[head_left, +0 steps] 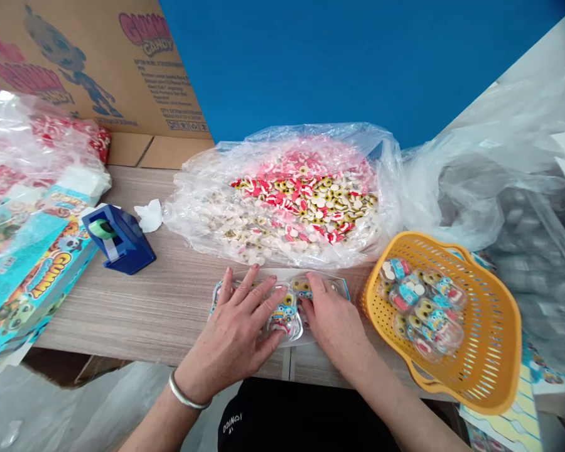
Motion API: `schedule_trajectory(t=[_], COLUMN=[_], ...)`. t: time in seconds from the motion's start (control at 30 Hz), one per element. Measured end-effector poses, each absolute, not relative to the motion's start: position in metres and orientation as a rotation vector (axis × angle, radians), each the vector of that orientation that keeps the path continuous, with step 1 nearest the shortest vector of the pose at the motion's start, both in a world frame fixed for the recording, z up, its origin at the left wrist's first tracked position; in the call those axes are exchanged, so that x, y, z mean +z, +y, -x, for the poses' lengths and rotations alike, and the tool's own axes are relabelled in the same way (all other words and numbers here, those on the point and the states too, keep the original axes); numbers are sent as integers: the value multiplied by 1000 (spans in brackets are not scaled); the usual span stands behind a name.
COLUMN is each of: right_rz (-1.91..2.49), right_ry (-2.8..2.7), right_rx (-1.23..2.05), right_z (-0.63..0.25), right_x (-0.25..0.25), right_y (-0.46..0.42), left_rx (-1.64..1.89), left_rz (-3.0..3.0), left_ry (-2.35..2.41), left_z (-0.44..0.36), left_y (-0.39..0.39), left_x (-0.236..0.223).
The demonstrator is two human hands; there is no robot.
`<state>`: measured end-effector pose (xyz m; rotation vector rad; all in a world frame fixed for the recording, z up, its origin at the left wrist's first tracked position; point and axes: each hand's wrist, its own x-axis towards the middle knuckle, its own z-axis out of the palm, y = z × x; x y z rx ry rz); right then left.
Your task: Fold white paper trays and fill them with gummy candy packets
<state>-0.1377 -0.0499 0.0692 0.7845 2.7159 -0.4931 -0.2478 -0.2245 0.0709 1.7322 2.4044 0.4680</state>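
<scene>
On the table [122, 314], a tape dispenser [120, 240] lies left of bagged gummies [306, 204], a basket [456, 376] of candy packs [421, 307] right.

Single camera on person's head — pitched forward and down, close above left hand [230, 336] and right hand [334, 323], wood-grain table [122, 301] across lower frame — blue wall [311, 56] beyond, at top.

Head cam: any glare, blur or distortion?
Head view: left hand and right hand look sharp, no clear motion blur; glare spots on the plastic bag; wide-angle warp bends the table edge and slants the cardboard box.
</scene>
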Motion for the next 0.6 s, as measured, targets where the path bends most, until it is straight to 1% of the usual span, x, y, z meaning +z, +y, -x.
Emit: schedule_trajectory(t=[0.17,0.43,0.6], right_rz=[-769,-656,-638], right_ry=[2628,2655,2592], right_rx=[-591,-391,-595], right_z=[137,131,133], right_x=[72,81,85], right_y=[-44,-38,-28], left_rx=[467,468,466], left_rz=[-1785,-1761,-1784], left_ry=[2369,2398,2372], left_z=[245,245,242], left_y=[-219,-219,-216], left_x=[65,58,67])
